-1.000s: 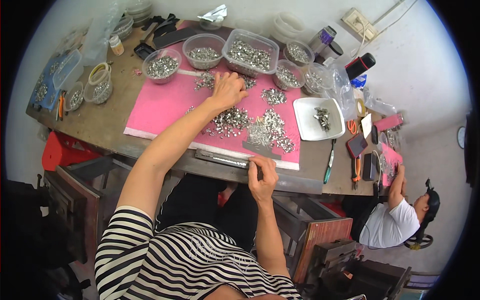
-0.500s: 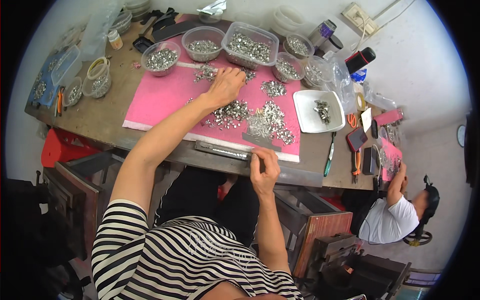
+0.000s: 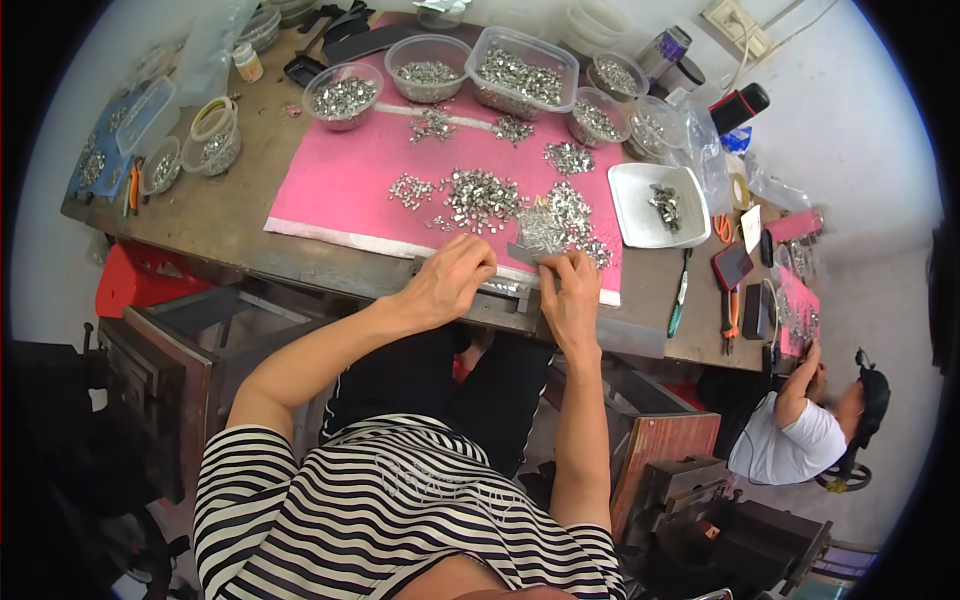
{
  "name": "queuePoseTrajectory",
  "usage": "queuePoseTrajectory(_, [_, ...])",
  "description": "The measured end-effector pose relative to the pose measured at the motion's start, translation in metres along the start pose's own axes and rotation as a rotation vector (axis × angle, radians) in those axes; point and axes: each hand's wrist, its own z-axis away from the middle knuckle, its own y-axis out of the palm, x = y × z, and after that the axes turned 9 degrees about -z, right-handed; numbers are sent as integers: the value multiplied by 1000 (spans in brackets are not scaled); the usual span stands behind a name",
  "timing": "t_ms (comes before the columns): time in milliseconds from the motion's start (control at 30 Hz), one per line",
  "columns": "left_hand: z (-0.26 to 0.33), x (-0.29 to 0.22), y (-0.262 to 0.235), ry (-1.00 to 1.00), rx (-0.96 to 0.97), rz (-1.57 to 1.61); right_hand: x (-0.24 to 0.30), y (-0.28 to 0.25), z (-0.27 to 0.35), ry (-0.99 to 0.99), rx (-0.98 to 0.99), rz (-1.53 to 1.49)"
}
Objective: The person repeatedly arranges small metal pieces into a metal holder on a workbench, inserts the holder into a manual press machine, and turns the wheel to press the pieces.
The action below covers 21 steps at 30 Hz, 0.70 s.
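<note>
My left hand is closed at the table's front edge, its fingertips pinched over a narrow dark metal bar with a shiny row along it. Whatever those fingertips hold is too small or hidden to name. At the bar's right end my right hand is also closed, thumb and fingers together; its grip is hidden. Beside its fingertips lies a flat dark plate. Just beyond both hands, small silvery metal pieces and a heap of clear, thin pieces rest on a pink cloth.
Clear tubs of metal pieces line the back. A white tray with a few pieces stands right, near a green-handled tool, orange-handled pliers and a red-edged phone. Another person sits at far right.
My left hand has come back from the small piles at the rear of the cloth to the metal bar. My right hand has shifted slightly up at the bar's right end. The view has moved a little.
</note>
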Motion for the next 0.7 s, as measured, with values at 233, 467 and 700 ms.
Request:
queuePoseTrajectory(233, [4, 0, 6, 68, 8, -94, -9, 14, 20, 146, -169, -204])
queuePoseTrajectory(467, [7, 3, 10, 117, -27, -222, -7, 15, 20, 111, -234, -216])
queuePoseTrajectory(700, [12, 3, 8, 246, -71, -279, -3, 13, 20, 112, -251, -220])
